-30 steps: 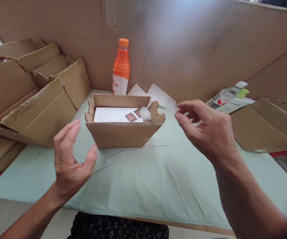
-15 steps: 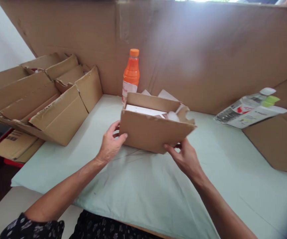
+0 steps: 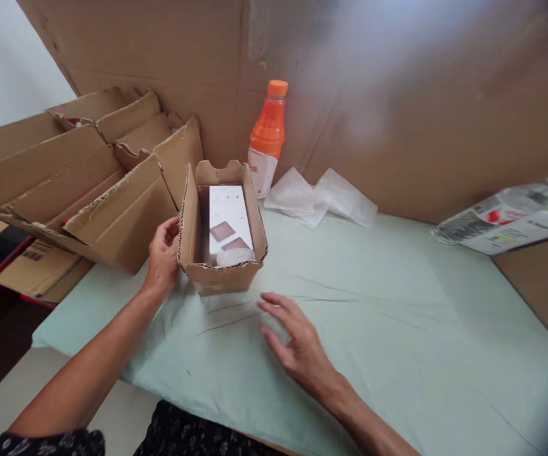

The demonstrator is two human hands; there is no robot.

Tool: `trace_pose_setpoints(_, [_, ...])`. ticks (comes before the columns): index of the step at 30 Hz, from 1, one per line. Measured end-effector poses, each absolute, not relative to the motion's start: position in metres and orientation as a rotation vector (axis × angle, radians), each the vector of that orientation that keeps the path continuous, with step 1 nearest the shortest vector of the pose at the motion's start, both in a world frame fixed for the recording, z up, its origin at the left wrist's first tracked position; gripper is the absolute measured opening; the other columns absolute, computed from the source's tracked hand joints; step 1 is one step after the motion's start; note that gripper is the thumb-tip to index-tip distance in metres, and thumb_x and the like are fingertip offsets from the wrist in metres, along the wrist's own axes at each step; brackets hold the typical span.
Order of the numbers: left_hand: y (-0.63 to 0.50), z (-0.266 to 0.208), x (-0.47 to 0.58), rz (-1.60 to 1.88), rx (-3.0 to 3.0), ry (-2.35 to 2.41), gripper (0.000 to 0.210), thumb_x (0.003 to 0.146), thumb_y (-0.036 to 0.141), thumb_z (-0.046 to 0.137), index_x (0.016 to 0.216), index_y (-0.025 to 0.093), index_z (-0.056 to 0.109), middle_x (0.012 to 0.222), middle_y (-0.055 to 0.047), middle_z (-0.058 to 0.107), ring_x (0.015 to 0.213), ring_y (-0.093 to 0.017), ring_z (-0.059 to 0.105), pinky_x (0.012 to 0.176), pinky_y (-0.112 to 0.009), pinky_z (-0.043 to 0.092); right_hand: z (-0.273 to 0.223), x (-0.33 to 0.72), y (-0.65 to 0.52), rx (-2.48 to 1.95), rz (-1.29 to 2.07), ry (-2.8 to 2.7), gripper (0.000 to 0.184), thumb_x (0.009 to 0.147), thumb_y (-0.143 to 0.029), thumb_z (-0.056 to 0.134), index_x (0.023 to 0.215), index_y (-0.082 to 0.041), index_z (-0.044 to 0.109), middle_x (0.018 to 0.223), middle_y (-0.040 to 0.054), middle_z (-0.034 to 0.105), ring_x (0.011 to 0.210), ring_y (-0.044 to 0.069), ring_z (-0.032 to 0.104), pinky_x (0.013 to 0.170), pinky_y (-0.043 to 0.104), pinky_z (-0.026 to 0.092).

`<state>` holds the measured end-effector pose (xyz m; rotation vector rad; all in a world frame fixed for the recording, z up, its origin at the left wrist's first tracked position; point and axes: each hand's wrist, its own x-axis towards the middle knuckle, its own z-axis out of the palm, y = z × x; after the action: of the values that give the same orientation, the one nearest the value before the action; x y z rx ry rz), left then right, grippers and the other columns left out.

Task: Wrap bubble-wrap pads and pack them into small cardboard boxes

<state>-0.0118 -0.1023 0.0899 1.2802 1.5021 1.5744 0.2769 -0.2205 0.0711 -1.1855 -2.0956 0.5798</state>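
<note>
A small open-topped cardboard box (image 3: 223,278) stands on the pale green cloth, its narrow end facing me. Inside it lie a white printed carton (image 3: 229,209) and, at the near end, a clear plastic piece (image 3: 235,256) whose kind I cannot make out. My left hand (image 3: 162,259) rests against the outside of the box's left wall, fingers loosely bent and partly hidden; it does not wrap over the rim. My right hand (image 3: 297,345) hovers over the cloth to the right of the box, with fingers apart and nothing in them.
An orange drink bottle (image 3: 267,139) and folded translucent sheets (image 3: 321,195) are behind the box. Large divided cardboard boxes (image 3: 126,215) stand close on the left. On the right, a clear labelled bottle (image 3: 506,212) leans by another cardboard piece (image 3: 535,278). A cardboard wall (image 3: 388,114) closes the back.
The box has been turned from sideways to end-on and has shifted left. My right hand has let go of it and moved down and left. My left hand moved left with the box.
</note>
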Motion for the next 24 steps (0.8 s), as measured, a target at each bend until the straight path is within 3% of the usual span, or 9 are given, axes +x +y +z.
trace_pose_setpoints(2, [-0.14,0.081,-0.012,1.549,1.229,1.581,0.042,0.086,0.043,0.068,0.119,0.019,0.065,0.12,-0.01,0.071,0.115,-0.026,0.067,0.103,-0.04,0.055,0.067,0.291,-0.202,-1.32,0.588,-2.013,0.044,0.097,-0.028,0.057,0.141,-0.028,0.057,0.14,0.0116,0.063,0.128,0.026,0.062,0.106,0.048,0.056])
trace_pose_setpoints(6, [-0.198,0.058,-0.001,1.36,1.175,1.581,0.044,0.089,0.04,0.066,0.127,0.018,0.06,0.13,-0.013,0.067,0.117,-0.024,0.067,0.102,-0.039,0.055,0.052,0.283,-0.158,-1.335,0.738,-2.092,0.072,0.089,-0.042,0.067,0.153,-0.021,0.041,0.147,0.0181,0.056,0.13,0.032,0.06,0.102,0.052,0.055])
trace_pose_setpoints(11, [-0.165,0.054,0.011,1.313,1.236,1.478,0.037,0.086,0.034,0.064,0.119,0.017,0.064,0.125,-0.014,0.069,0.114,-0.025,0.068,0.101,-0.041,0.056,0.044,0.233,-0.101,-1.33,0.78,-2.114,0.066,0.083,-0.045,0.07,0.138,-0.013,0.051,0.131,0.0203,0.064,0.12,0.035,0.063,0.099,0.051,0.054])
trace_pose_setpoints(15, [-0.087,0.049,-0.001,1.421,1.161,1.556,0.038,0.081,0.031,0.068,0.116,0.017,0.067,0.113,-0.012,0.072,0.109,-0.025,0.069,0.101,-0.044,0.055,0.048,0.203,-0.05,-1.393,0.645,-2.063,0.074,0.085,-0.043,0.066,0.148,-0.014,0.04,0.135,0.0198,0.062,0.12,0.033,0.062,0.096,0.047,0.053])
trace_pose_setpoints(20, [-0.024,0.02,-0.014,1.593,1.06,1.691,0.051,0.086,0.03,0.061,0.135,0.018,0.053,0.124,-0.015,0.064,0.118,-0.024,0.064,0.108,-0.045,0.05,0.051,0.161,0.012,-1.556,0.516,-2.073,0.083,0.089,-0.045,0.062,0.155,-0.006,0.028,0.138,0.0256,0.059,0.12,0.034,0.061,0.097,0.047,0.051])
trace_pose_setpoints(24, [-0.025,0.006,-0.011,1.619,1.163,1.687,0.053,0.086,0.022,0.058,0.137,0.018,0.05,0.126,-0.015,0.063,0.118,-0.022,0.064,0.11,-0.045,0.049,0.049,0.131,0.043,-1.645,0.414,-2.07,0.082,0.093,-0.046,0.059,0.154,-0.002,0.028,0.143,0.0284,0.056,0.127,0.036,0.058,0.104,0.049,0.045])
